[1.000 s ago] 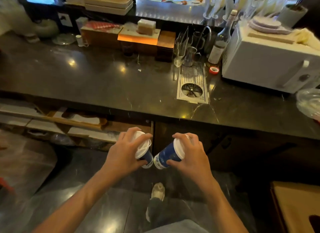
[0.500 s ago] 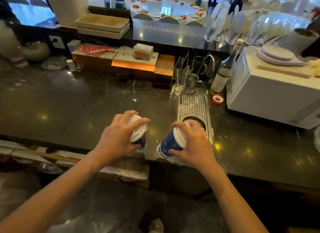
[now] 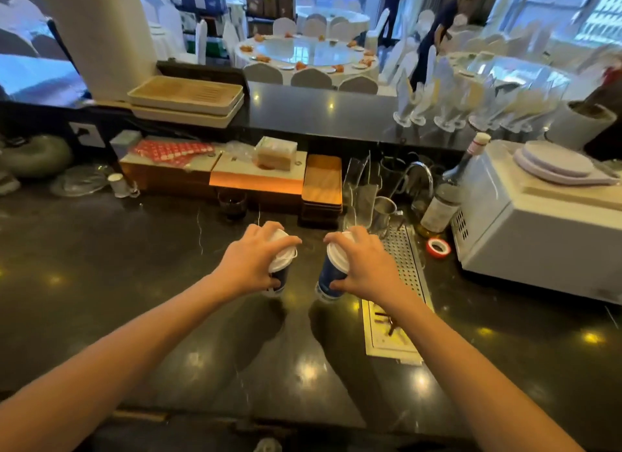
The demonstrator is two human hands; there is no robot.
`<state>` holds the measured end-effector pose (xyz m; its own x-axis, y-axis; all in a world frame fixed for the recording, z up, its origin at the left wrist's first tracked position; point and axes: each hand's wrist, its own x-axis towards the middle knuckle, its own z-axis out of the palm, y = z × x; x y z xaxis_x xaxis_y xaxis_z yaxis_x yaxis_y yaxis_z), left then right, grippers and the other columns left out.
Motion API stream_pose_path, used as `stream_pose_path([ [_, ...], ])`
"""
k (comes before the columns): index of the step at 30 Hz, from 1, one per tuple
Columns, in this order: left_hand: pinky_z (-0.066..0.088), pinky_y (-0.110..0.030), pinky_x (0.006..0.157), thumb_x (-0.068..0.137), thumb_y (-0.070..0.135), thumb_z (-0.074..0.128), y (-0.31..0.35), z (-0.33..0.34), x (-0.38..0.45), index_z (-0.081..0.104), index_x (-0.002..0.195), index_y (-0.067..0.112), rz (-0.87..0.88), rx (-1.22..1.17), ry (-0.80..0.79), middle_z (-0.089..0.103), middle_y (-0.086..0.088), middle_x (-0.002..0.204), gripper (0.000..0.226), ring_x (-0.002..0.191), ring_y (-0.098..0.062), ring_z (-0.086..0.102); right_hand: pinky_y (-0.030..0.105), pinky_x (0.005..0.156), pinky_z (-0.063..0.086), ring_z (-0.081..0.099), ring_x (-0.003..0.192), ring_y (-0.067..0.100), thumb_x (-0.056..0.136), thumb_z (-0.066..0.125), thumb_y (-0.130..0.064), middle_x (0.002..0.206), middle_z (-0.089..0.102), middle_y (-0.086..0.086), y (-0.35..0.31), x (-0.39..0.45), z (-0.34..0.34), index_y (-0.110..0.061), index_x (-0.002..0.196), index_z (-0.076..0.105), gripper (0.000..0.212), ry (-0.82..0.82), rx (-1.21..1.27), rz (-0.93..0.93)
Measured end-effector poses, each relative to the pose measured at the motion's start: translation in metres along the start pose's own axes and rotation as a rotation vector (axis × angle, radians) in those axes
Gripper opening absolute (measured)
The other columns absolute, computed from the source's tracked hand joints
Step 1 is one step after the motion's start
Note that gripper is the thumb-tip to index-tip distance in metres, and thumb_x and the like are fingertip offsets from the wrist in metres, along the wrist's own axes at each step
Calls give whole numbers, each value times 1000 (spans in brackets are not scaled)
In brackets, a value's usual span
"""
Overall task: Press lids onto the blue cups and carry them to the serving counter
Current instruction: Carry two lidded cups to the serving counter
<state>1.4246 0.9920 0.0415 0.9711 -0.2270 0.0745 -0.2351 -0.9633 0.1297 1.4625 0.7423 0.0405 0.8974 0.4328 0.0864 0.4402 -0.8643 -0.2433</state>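
Left hand [image 3: 250, 265] fingers [image 3: 286, 240] are curling over the white lid [image 3: 282, 256] of one blue cup [image 3: 278, 278], right hand [image 3: 365, 266] doing the same on the other lid [image 3: 337, 254] and cup [image 3: 330, 278]. I'm seeing both cups side by side over the dark bench [image 3: 134, 266], drip tray [image 3: 405, 266] just right of the right hand, microwave [image 3: 538, 216] farther right.

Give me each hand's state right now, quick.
Left hand: gripping the left blue cup around its lid.
Right hand: gripping the right blue cup around its lid.
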Motion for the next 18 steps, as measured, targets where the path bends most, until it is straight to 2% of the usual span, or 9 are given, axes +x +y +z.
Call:
stream_pose_path([
  [5,57,-46,89,78,35,84,-34,12,55,32,149,46,59,45,-83,26,-1,155,89,137,-31,33,51,90,57,41,132,35,68,92,-42,146,35,2,-2,67,18,-50,138,35,91,-73,-75,41],
  [9,57,-45,88,79,36,83,-51,23,92,31,149,44,91,71,-127,25,-3,156,87,136,-33,33,48,85,57,40,130,35,68,92,-41,143,35,3,2,105,32,-49,138,34,91,-87,-109,77],
  [18,59,-42,79,73,40,85,-84,49,124,34,149,44,117,18,-137,29,-3,153,91,132,-31,36,45,80,56,41,127,35,70,90,-42,143,36,5,13,124,62,-45,143,34,91,-115,-142,110],
])
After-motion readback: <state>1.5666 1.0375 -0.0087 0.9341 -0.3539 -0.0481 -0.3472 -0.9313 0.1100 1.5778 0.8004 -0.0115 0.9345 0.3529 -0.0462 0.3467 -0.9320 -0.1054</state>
